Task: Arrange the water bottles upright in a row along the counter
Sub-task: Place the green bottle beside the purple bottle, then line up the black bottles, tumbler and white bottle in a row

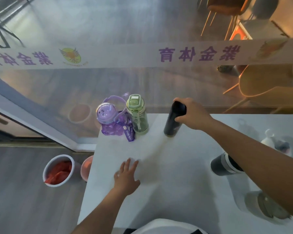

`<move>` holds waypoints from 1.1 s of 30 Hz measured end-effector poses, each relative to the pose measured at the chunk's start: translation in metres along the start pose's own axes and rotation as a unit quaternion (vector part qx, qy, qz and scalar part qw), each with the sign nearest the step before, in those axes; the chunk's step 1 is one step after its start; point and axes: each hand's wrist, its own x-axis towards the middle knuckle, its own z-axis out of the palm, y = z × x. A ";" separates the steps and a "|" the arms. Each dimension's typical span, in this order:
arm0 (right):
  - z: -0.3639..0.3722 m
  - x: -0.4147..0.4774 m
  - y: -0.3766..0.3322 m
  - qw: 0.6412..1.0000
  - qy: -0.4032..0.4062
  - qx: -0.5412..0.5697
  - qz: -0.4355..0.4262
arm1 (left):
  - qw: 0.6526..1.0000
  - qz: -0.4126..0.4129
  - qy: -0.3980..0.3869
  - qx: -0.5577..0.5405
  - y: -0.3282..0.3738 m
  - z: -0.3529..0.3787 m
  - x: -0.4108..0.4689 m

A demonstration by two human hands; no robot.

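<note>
The right hand [191, 114] was closed around the upper part of a black bottle [173, 120], thumb on the near side and fingers wrapped over the cap end; the bottle stood on its base at the far edge of the white counter [167, 174], tilted slightly toward the right. The left hand [126, 178] lay open and flat on the counter, fingers spread, holding nothing, well apart from the bottles and near the counter's left edge.

To the left of the black bottle, 2 more bottles stood upright at the far left corner of the counter; a green bottle [138, 115] with a flip lid stood just beside a purple bottle [108, 119] with a rounded cartoon lid and a loop handle; a purple strap [129, 134] hung down between them onto the counter. A clear gap lay between the green bottle and the black one.

On the right side of the counter, partly hidden behind the right forearm, a dark bottle with a white band [224, 165] was visible; farther right a white bottle [272, 141] and, nearer, a grey bottle [265, 206] appeared blurred, so whether they stood or lay could not be told.

On the floor to the left of the counter sat a white bucket [58, 170] with red contents.
</note>
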 end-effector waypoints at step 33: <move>0.006 -0.034 -0.016 0.987 0.098 0.058 0.114 | 0.999 0.028 0.010 -0.046 0.020 -0.010 -0.017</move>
